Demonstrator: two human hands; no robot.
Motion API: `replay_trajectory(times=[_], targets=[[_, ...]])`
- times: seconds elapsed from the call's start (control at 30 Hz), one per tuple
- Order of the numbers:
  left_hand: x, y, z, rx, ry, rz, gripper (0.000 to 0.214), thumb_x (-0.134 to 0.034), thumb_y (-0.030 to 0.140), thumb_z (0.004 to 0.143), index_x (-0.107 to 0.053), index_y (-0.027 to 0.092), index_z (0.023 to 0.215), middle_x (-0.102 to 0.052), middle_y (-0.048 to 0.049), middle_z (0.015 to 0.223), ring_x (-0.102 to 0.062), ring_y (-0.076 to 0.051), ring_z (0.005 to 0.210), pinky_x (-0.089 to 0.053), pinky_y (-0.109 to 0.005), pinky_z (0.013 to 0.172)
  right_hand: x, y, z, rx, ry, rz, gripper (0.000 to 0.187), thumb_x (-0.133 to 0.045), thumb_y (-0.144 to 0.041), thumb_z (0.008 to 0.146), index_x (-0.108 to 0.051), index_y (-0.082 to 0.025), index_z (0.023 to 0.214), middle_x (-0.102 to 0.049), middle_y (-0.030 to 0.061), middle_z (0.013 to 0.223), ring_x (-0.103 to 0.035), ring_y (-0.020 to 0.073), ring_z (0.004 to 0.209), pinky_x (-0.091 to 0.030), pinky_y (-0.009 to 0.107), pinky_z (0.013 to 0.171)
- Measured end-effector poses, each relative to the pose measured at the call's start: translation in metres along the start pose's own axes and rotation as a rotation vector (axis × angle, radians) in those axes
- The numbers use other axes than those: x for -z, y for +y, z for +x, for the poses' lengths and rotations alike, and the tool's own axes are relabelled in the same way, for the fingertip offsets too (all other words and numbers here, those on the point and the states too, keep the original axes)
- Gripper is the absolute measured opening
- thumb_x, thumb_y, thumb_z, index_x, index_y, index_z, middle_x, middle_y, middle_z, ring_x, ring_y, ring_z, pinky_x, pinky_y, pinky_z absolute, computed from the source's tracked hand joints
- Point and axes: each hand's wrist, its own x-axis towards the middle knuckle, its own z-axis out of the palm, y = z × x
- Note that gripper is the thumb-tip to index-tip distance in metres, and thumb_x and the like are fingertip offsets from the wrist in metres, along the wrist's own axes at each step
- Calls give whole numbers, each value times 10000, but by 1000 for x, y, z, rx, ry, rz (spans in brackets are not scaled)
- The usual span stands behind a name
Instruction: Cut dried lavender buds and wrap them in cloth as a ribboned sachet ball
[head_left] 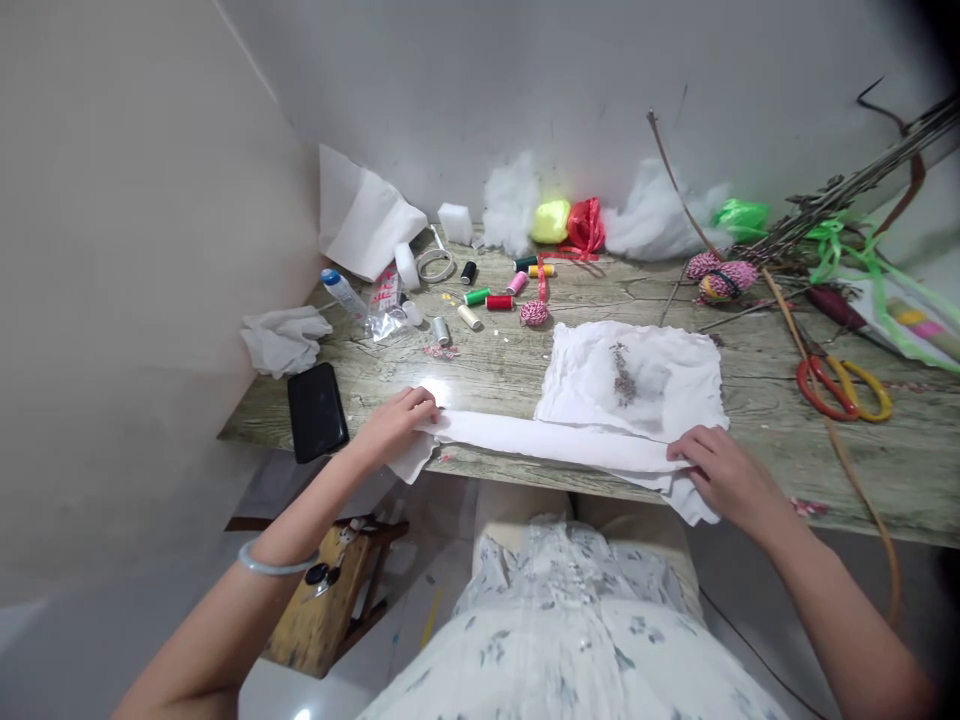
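A long strip of folded white cloth (540,440) stretches across the front edge of the table, its loose ends hanging a little past the edge. My left hand (401,425) has its fingers closed on the strip's left end. At the right end, my right hand (716,470) pinches the same cloth. Just behind the strip lies a flat white piece of cloth (574,370) with frayed edges. On it rest a thin layer of white stuffing (652,385) and a small line of dark dried bits (622,375).
A black phone (317,412) lies left of my left hand. Several thread spools (499,302) and a roll of tape (435,265) sit farther back. Scissors (844,388) with red and yellow handles lie at right, near dry stems (817,215). White stuffing (652,215) lines the wall.
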Motion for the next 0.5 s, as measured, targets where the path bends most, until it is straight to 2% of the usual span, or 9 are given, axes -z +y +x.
replay_trajectory(times=[0.13,0.27,0.37,0.4,0.47,0.5], targets=[[-4,-13,-18,-42,-10,20,309,-335,189,915,-617,240,1031,-606,-95,1166,-526,-242,1069,-391,-373,917,-6,-5,-16,38,79,-103,315,-434,-31,806,-604,-219,994,-644,54,990,-531,222,933,-414,324,780],[5,-10,-38,-104,-81,48,357,-350,203,911,-592,272,1164,-588,-70,1277,-547,-240,1123,-360,-400,954,3,-11,-23,58,79,-113,287,-466,-113,836,-607,-194,1073,-658,63,1042,-550,220,976,-398,343,844],[20,19,-32,-74,-110,169,318,-421,317,898,-626,219,1120,-639,-103,1173,-598,-266,1007,-323,-461,974,15,-24,-17,25,44,-180,182,-491,-246,877,-631,-207,986,-670,50,944,-558,229,918,-373,353,769],[24,35,-24,2,-108,222,336,-417,392,909,-665,191,1018,-668,-119,1066,-610,-275,939,-318,-484,964,17,-30,-12,6,34,-221,171,-486,-288,894,-633,-205,920,-664,50,881,-555,232,881,-357,354,739],[28,72,-1,222,-91,332,528,-374,550,907,-678,133,791,-659,-158,847,-601,-304,837,-352,-486,864,18,-40,-1,-42,17,-303,246,-470,-365,920,-604,-193,805,-627,52,767,-540,232,805,-325,351,688],[27,92,13,295,-42,354,571,-375,596,891,-666,119,772,-640,-177,849,-585,-325,861,-360,-471,819,16,-44,4,-65,11,-333,277,-467,-392,924,-581,-190,773,-605,51,735,-529,230,777,-312,347,671]])
